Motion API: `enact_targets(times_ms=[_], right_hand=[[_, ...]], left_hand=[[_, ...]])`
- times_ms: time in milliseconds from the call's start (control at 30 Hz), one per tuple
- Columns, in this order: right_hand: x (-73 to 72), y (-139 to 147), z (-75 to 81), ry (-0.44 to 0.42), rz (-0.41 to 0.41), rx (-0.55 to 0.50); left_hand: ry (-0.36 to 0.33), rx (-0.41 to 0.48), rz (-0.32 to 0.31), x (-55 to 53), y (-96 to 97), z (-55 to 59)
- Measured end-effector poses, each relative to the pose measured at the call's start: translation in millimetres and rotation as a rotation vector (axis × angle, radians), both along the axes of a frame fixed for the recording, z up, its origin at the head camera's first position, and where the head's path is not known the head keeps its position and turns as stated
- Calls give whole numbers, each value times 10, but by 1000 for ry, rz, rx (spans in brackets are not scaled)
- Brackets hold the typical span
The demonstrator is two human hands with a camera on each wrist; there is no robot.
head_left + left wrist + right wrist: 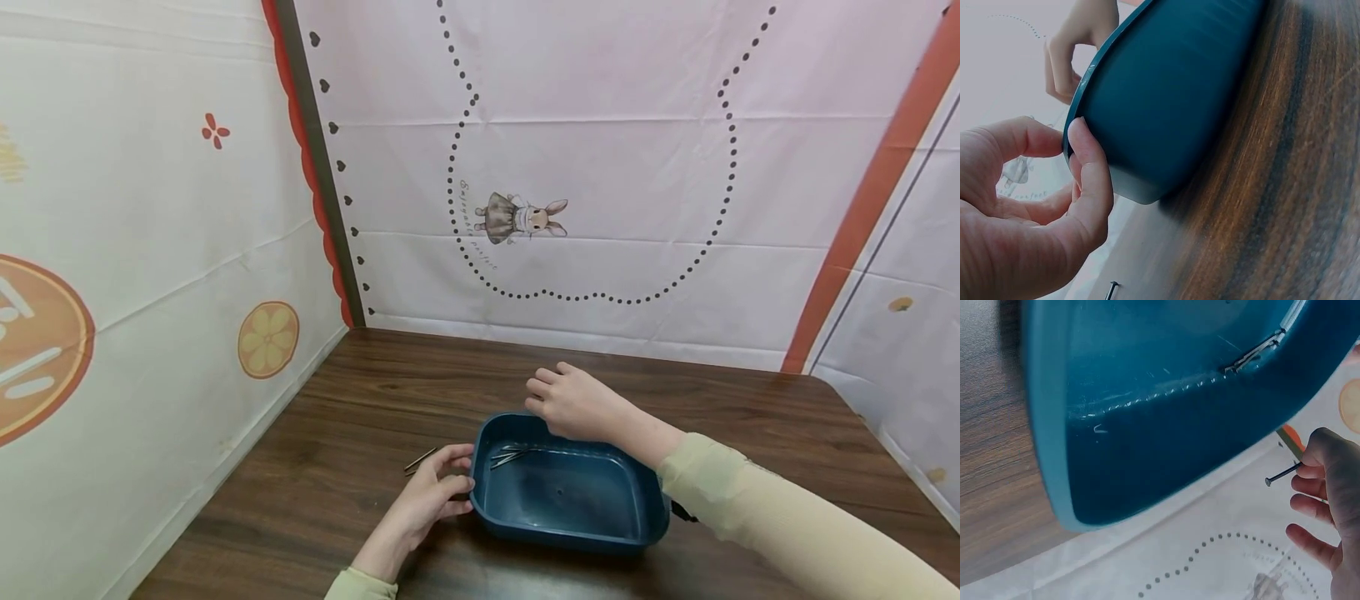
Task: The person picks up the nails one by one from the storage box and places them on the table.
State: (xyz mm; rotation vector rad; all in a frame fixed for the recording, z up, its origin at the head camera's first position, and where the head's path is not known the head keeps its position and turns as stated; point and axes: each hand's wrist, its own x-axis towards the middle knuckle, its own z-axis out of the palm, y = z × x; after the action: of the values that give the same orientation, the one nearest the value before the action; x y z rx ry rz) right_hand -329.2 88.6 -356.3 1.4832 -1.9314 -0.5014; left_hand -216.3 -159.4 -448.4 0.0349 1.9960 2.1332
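Note:
A dark blue plastic basin [562,533] sits on the table, with several thin metal nails [508,457] lying in its far left corner. My left hand [431,492] holds the basin's left end, thumb and fingers at the rim and outer wall. Above the basin's far side is my right hand [573,404], and its thumb and finger pinch one nail [1282,474], head outward, in the right wrist view. More nails [420,460] lie on the table just left of the left hand; one loose nail [1112,289] shows at the bottom of the left wrist view.
The brown wood-grain table [390,383] runs back to a printed cloth wall [600,275]. Another cloth wall [172,375] closes the left side. A small black object [682,512] shows beside the basin's right end, partly covered by the right sleeve.

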Motion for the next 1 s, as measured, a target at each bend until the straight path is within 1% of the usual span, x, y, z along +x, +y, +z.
enact_targets(times_ms=[200, 400, 500, 667, 800, 1000], right_hand=[[-12, 118, 12, 42, -3, -58], [-4, 225, 19, 38, -19, -76], [-14, 285, 34, 34, -31, -101], [-25, 376, 48, -15, -64, -141], [-16, 427, 37, -53, -107, -132], [9, 506, 21, -86, -160, -128]], left_hand=[[-6, -3, -2, -11, 2, 3], [-2, -2, -2, -6, 5, 0], [-5, -1, -2, -8, 8, 5], [-3, 4, -4, -10, 8, 11], [2, 6, -4, -8, 5, 12], [3, 2, -3, -1, 5, 6]])
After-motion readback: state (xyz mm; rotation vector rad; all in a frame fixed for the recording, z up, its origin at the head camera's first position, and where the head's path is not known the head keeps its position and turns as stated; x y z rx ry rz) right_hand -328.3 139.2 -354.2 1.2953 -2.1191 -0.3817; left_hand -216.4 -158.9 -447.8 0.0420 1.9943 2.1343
